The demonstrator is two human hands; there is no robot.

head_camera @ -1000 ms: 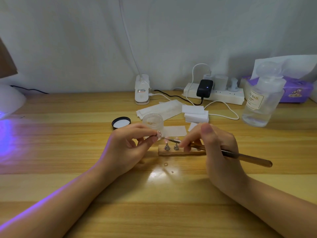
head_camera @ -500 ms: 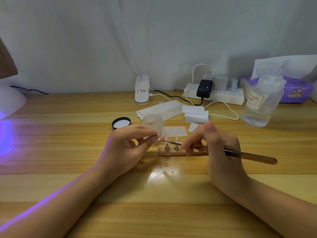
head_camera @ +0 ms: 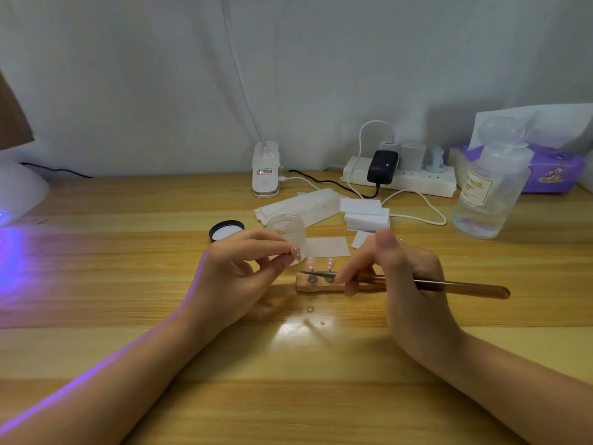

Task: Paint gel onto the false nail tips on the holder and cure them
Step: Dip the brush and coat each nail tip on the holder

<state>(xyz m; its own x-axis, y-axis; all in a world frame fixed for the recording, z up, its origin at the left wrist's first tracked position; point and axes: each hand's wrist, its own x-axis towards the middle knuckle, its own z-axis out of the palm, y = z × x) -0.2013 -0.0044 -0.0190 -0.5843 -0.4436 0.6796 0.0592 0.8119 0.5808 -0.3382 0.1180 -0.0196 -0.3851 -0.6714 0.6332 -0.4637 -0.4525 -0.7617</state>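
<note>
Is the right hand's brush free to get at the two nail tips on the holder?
Probably yes: the right hand grips the brush, its tip already beside the nail tips on the holder; nothing blocks them.

Pale grey-white wall point(head_camera: 160, 75) behind, plain and unlit. Light wooden table point(head_camera: 128, 284) with long grain bands, glossy, with a bright glare patch point(head_camera: 301, 329) near the middle. Violet glow point(head_camera: 12, 252) spilling across the left edge. Soft shadows on the wall at right.
</note>
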